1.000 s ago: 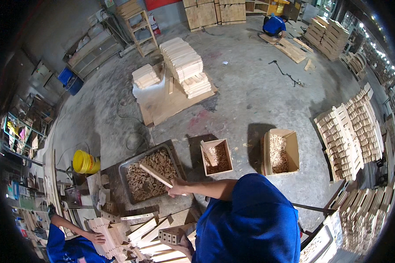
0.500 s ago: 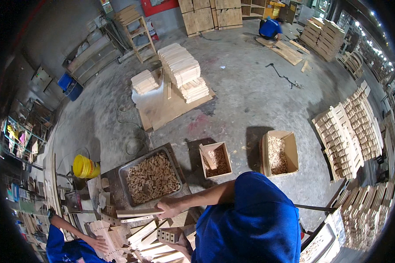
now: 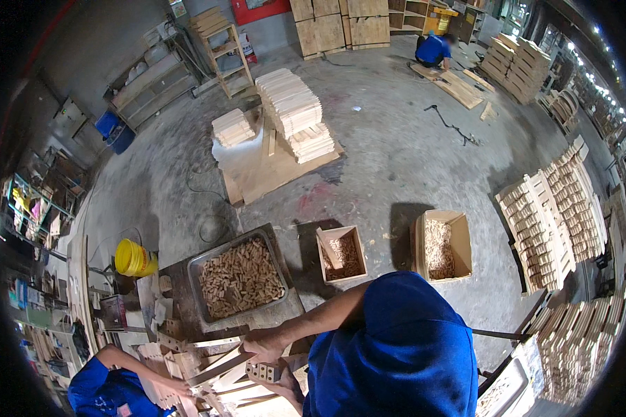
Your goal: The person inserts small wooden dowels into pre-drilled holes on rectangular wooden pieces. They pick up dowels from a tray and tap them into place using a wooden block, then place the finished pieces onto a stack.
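Note:
My right hand (image 3: 259,345) grips the near end of a narrow wooden slat (image 3: 220,369), which slopes down to the left. Close to my body, my left hand (image 3: 291,389) is closed around a wooden block with several round holes (image 3: 262,372); its fingers are partly hidden. Beneath both hands lie several pale wooden pieces (image 3: 240,396) on the work surface. A co-worker in blue (image 3: 111,389) reaches in from the lower left, and that person's hand (image 3: 181,388) is by the slat's far end; whether they touch is unclear.
Beyond my hands sits a metal tray (image 3: 275,260) full of short wooden dowels. Two boxes of small wooden pieces, one smaller (image 3: 360,243) and one larger (image 3: 462,243), stand on the floor. A yellow bucket (image 3: 133,258) is at left. Stacked slats (image 3: 289,104) rest farther off.
My right hand has drawn slightly down and left, tilting the slat from nearly level to sloping. The co-worker's hand has moved right, toward the slat's far end.

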The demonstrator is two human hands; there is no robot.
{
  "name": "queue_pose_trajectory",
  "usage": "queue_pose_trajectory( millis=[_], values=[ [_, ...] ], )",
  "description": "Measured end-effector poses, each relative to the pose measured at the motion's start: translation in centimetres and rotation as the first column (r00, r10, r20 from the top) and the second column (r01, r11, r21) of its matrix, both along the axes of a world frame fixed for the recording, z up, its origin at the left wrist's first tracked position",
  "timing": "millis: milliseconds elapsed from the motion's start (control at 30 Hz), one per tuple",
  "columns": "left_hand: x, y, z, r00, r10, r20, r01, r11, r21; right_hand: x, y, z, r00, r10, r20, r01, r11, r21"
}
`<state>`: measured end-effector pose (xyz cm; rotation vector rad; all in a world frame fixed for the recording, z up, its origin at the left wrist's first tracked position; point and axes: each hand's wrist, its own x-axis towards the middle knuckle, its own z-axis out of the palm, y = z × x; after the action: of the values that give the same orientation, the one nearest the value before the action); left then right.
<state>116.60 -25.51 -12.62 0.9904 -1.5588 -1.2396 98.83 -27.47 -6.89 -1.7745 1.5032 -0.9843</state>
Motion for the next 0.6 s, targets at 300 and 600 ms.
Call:
queue_pose_trajectory(
  millis=[300, 600],
  values=[
    [0.5, -2.0, -2.6, 0.942, 0.313, 0.12, -0.275, 0.926, -0.26, 1.5, -1.9, 2.4, 0.978, 0.192, -0.076, -0.198, 0.977, -0.082],
    [3.4, -2.0, -0.5, 0.886, -0.168, 0.432, 0.14, 0.986, 0.095, -1.1, -4.1, -2.2, 0.973, 0.166, -0.162, -0.222, 0.869, -0.443]
  ],
)
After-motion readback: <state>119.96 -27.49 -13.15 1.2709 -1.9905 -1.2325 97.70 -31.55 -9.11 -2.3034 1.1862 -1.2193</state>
